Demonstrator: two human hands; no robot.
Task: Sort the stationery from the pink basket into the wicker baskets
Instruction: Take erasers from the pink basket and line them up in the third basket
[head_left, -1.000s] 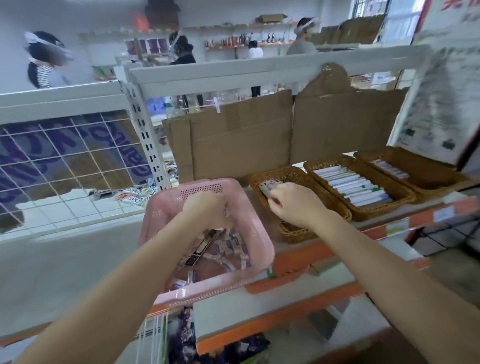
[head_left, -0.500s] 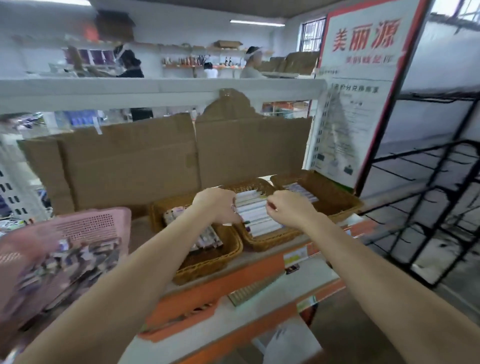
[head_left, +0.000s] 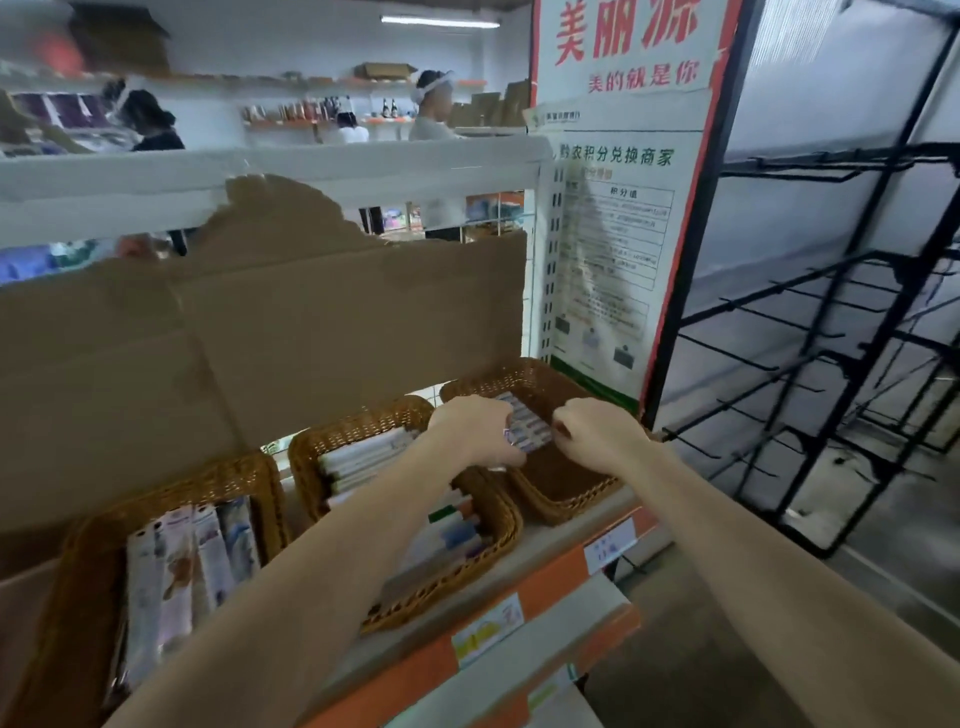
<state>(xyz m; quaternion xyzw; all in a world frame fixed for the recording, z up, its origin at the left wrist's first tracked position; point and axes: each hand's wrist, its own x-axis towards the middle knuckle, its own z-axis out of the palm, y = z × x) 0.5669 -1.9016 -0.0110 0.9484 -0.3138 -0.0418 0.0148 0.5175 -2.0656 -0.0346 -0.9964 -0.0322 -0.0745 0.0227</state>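
On the shelf (head_left: 524, 582), three wicker baskets were set in a row. The left wicker basket (head_left: 83, 551) was seen holding flat packets stood side by side. The middle wicker basket (head_left: 498, 525) was stacked with long white boxes and crossed by the left forearm. Over the right wicker basket (head_left: 561, 506), a row of small stationery packets (head_left: 524, 431) was pinched at its near end by the curled fingers of the left hand (head_left: 475, 428); the right hand (head_left: 597, 434) was curled at the other end, though actual contact could not be told. The pink basket was not in view. The step was judged to be laying the packets down: they would best be lowered flat against the far wall, kept aligned, and released only once seated.
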